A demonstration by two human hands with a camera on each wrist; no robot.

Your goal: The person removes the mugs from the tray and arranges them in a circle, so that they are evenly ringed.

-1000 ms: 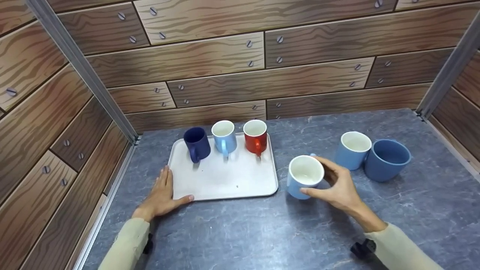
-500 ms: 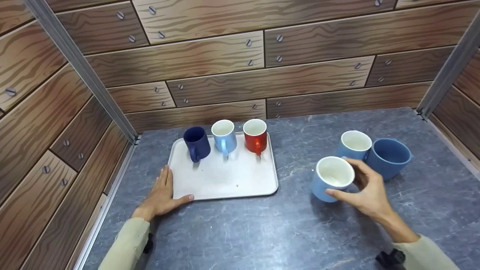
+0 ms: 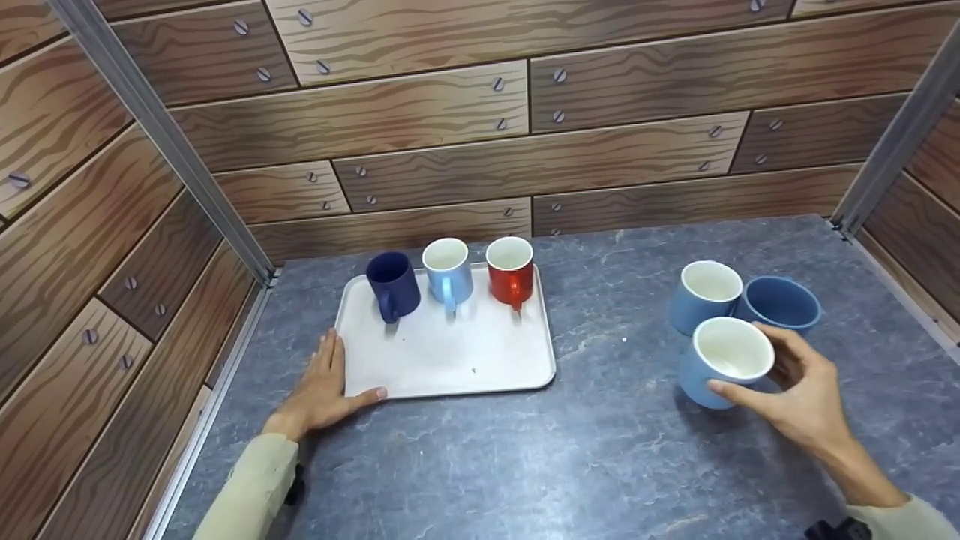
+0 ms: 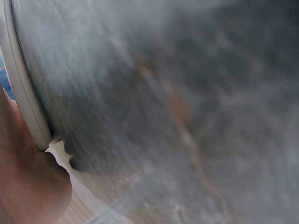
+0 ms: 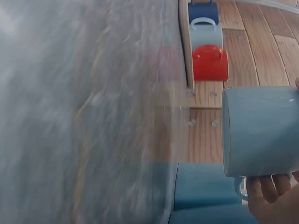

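My right hand [image 3: 806, 397] grips a light blue mug [image 3: 709, 375] with a white inside, thumb on its near side; the same mug [image 5: 261, 133] fills the right of the right wrist view, fingers below by its handle. The mug is upright, in front of another light blue mug [image 3: 697, 304] and a wider blue mug [image 3: 780, 304]. At the left, my left hand [image 3: 319, 394] lies with straight fingers along the left edge of a white tray [image 3: 450, 360], thumb at its near left corner. On the tray's far side stand a dark blue mug [image 3: 397, 292], a light blue mug [image 3: 450, 281] and a red mug [image 3: 510, 281].
A grey stone-patterned table [image 3: 510, 465] carries everything. Wood-patterned walls [image 3: 420, 176] close the back and both sides, with metal strips [image 3: 161, 135] at the corners. A small white speck lies between tray and right-hand mugs.
The right hand has carried its light blue mug rightwards, from beside the tray to in front of the two right-hand mugs. The left hand and the tray have stayed in place.
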